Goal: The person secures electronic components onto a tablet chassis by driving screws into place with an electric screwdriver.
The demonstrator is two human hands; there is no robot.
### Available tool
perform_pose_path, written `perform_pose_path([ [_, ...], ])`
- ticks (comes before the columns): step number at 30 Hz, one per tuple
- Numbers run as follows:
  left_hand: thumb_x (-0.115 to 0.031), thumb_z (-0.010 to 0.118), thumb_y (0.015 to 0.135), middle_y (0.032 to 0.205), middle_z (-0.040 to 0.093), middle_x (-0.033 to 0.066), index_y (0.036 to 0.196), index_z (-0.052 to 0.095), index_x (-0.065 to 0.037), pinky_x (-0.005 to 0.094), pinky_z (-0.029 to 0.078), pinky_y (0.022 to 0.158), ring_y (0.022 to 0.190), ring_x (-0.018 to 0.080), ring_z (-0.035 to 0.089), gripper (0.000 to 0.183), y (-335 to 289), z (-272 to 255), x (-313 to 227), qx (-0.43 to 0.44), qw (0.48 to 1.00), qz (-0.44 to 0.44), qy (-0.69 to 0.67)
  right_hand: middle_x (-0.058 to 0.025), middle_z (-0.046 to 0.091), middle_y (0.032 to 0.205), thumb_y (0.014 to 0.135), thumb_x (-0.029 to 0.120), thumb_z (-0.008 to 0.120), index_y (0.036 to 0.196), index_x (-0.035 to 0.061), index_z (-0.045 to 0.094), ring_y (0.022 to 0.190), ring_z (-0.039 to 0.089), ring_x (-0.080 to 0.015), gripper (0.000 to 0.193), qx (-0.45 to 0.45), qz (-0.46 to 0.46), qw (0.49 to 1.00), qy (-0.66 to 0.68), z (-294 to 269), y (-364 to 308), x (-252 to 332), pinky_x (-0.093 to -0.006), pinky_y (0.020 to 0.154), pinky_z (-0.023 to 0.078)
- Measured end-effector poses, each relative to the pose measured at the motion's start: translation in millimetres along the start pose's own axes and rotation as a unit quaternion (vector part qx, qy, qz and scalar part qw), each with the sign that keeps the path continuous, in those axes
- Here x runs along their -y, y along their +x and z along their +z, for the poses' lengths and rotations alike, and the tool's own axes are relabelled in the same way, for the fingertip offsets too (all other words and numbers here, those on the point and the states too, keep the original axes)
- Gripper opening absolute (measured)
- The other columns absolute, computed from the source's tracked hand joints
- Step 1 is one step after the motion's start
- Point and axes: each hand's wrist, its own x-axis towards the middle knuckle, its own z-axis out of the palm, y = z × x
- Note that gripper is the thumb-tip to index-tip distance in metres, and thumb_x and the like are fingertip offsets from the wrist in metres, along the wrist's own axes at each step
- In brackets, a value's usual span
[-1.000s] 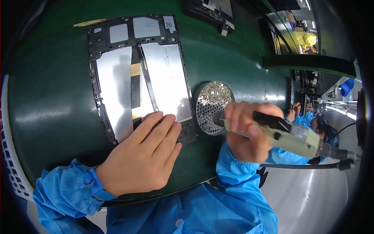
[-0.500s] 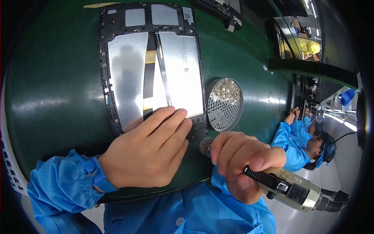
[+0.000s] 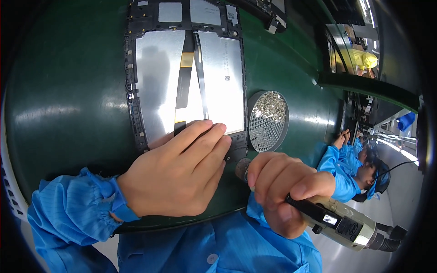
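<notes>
A tablet housing [image 3: 211, 82] with a black frame, silvery panels and dark and gold flex cables lies flat on the green bench. My left hand [image 3: 180, 173] rests across its near end, fingers stretched out and lying side by side; the thumb is mostly hidden. My right hand [image 3: 287, 191] is wrapped round an electric screwdriver [image 3: 346, 223], thumb along its black lever. The tool's nose [image 3: 242, 169] points left beside the housing's near right corner, and its bit cannot be made out. Just beyond my right hand stands a round grey dish [image 3: 286, 125] of small silvery screws.
A dark fixture [image 3: 273, 20] stands at the far right of the green bench top [image 3: 59, 82]. A green rail [image 3: 364, 83] runs along the right. Beyond it, people in blue work clothes [image 3: 341, 168] sit at the bench. A cable leaves the screwdriver's rear.
The housing sits slightly farther right and higher in view, with the dish shifted a little right too. My left hand has shifted slightly right with the housing. My right hand keeps its hold on the screwdriver.
</notes>
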Motion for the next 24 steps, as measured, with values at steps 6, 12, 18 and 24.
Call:
perform_pose_path([
  [6, -0.007, 0.067, 0.073, 0.107, 0.062, 0.0224, 0.082, 0.069, 0.003, 0.0478, 0.046, 0.095, 0.106, 0.0376, 0.058, 0.013, 3, 1, 5, 0.0, 1.0, 0.002, -0.01, -0.007, 0.052, 0.061, 0.076, 0.002, 0.061, 0.099, 0.0024, 0.047, 0.05, 0.053, -0.0186, 0.028, 0.031, -0.014, 0.999, -0.032, -1, 2, -3, -0.0366, 0.053, 0.048],
  [12, -0.012, 0.059, 0.075, 0.105, 0.061, 0.0198, 0.097, 0.065, 0.003, 0.0446, 0.044, 0.095, 0.106, 0.0343, 0.057, 0.027, 16, -8, -5, 0.045, 0.999, -0.026, -0.016, -0.0209, 0.061, 0.084, 0.069, -0.011, 0.056, 0.111, -0.007, 0.048, 0.066, 0.06, -0.0214, 0.042, 0.018, -0.014, 0.999, 0.025, -25, -14, -2, -0.0348, 0.061, 0.052],
  [18, -0.005, 0.068, 0.068, 0.107, 0.056, 0.0207, 0.09, 0.061, 0.005, 0.0483, 0.043, 0.096, 0.108, 0.0385, 0.054, 0.025, 23, 1, -20, 0.067, 0.997, -0.036, 0.024, -0.0153, 0.058, 0.083, 0.076, -0.014, 0.05, 0.106, -0.0027, 0.048, 0.069, 0.056, -0.018, 0.032, -0.154, -0.044, 0.987, 0.014, -89, -20, 2, -0.0321, 0.064, 0.049],
  [24, -0.002, 0.062, 0.072, 0.101, 0.059, 0.021, 0.08, 0.06, 0.005, 0.0472, 0.043, 0.094, 0.104, 0.0377, 0.056, 0.011, 33, 4, -31, 0.033, 0.995, -0.091, 0.032, -0.0068, 0.051, 0.064, 0.074, -0.001, 0.057, 0.101, -0.0012, 0.052, 0.054, 0.05, -0.0179, 0.027, -0.31, -0.035, 0.948, -0.058, -128, -17, -6, -0.0391, 0.061, 0.047],
])
